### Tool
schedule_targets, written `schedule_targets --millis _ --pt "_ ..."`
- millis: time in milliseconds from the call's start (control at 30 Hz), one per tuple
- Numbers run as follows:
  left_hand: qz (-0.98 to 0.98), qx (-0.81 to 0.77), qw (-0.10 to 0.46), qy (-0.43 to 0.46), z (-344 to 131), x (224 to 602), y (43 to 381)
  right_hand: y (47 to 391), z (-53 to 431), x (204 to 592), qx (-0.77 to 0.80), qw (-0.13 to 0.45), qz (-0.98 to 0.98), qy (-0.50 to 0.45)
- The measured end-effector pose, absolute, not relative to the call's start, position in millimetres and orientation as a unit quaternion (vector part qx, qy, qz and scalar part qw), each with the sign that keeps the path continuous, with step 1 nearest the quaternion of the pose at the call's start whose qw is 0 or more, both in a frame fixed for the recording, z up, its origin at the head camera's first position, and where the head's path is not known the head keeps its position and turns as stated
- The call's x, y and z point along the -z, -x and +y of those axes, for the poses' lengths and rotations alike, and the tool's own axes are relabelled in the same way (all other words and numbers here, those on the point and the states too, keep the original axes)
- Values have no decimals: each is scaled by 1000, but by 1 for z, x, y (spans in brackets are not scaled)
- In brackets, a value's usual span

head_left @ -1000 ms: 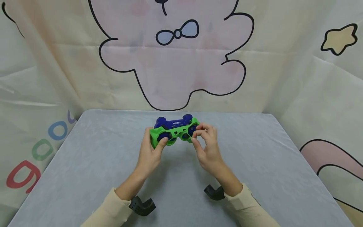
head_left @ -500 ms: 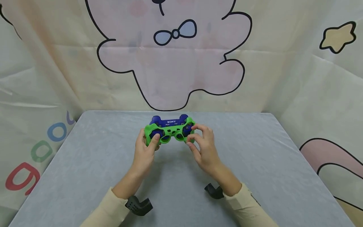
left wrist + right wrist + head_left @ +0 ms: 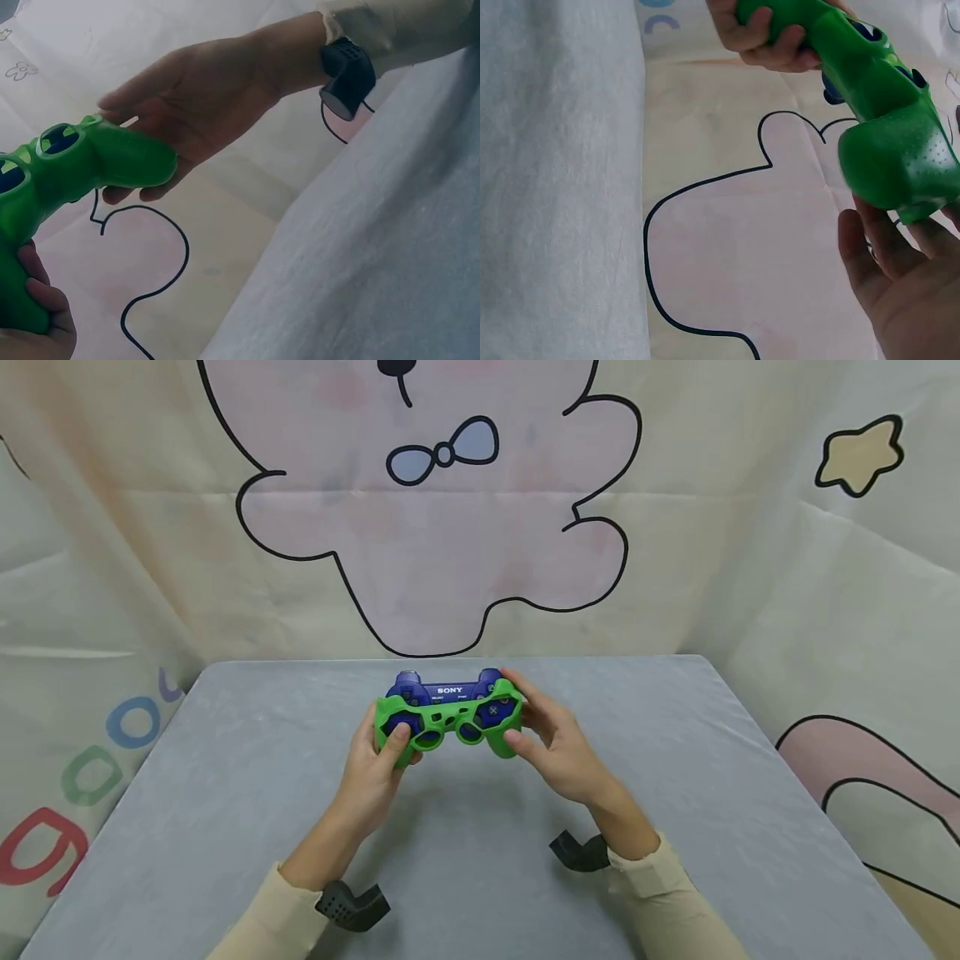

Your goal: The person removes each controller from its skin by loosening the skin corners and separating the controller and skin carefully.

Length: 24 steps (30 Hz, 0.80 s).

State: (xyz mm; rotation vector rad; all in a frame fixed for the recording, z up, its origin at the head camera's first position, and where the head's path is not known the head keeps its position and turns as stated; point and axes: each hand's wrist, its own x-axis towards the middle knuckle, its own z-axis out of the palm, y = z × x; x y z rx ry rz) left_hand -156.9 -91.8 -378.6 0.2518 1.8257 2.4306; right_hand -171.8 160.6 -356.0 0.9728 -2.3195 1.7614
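Grasping green silicone skin with left hand and right hand; could tear over Sony controller if overstretched

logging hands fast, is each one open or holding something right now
Left hand: holding the blue Sony game controller in its green cover.
Right hand: open, touching the green cover's right side.
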Motion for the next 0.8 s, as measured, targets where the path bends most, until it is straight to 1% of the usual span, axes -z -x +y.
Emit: schedule_targets --millis 67,167,300,367,433,500,700,733,800 --pt "595 -799 40 -82 -95 378 155 171 156 356 -564 43 -760 -319" --pt "589 -804 34 -78 -99 377 153 169 150 356 -561 82 -765 -306" --pt "578 -811 41 -80 -99 377 152 168 148 359 -571 125 -763 -278" --pt "573 -815 42 -83 -97 377 153 168 150 360 -575 132 -762 -267" --pt "569 -817 43 -88 -96 377 153 170 153 360 -581 128 -758 -267" --pt "566 -818 45 -92 -95 377 153 172 159 361 -593 102 -749 -278" --pt "546 -829 76 -96 -92 378 154 182 182 360 -653 -55 -679 -333" --pt "544 -829 82 -98 -91 379 154 183 184 360 -657 -70 -673 -334" --pt "544 -828 89 -102 -89 380 154 183 187 360 -654 -81 -672 -338"
